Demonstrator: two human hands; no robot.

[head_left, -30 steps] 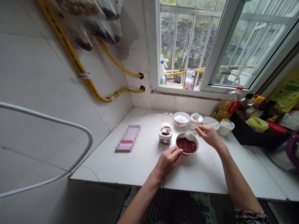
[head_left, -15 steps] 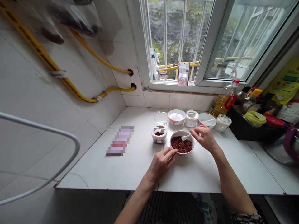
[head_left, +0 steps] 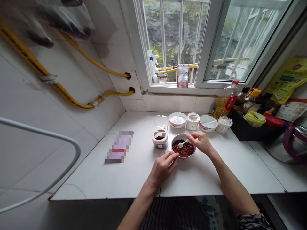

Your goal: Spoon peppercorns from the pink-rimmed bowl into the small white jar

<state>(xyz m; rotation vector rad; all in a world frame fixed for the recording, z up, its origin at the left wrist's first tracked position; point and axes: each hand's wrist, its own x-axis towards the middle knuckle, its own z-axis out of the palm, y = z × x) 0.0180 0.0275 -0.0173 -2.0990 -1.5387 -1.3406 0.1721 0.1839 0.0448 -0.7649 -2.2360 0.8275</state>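
A small white bowl (head_left: pixel 184 157) on the counter holds dark red-brown granules that look like Sichuan peppercorns (head_left: pixel 187 150). My left hand (head_left: pixel 164 167) pinches the bowl's near left rim between thumb and fingers. Between the closed fingers of my right hand (head_left: pixel 201 142) is the handle of a small white spoon (head_left: pixel 181 144). The spoon's head is low over the peppercorns, at their surface; I cannot tell whether it carries any. Left of the bowl, a clear-sided spice jar (head_left: pixel 160 144) stands with its lid raised and similar dark granules inside.
Behind are a bowl of white powder or grains (head_left: pixel 177 120), a lidded jar (head_left: pixel 193 121), a bowl with a white spoon in it (head_left: pixel 208 124) and another jar (head_left: pixel 224 124). Bottles crowd a black box (head_left: pixel 242 127) at right. A blurred purple item (head_left: pixel 119 147) lies left.
My right hand has moved the spoon leftward and lower across the bowl. My left hand stays at the rim. The whole view has shifted slightly.
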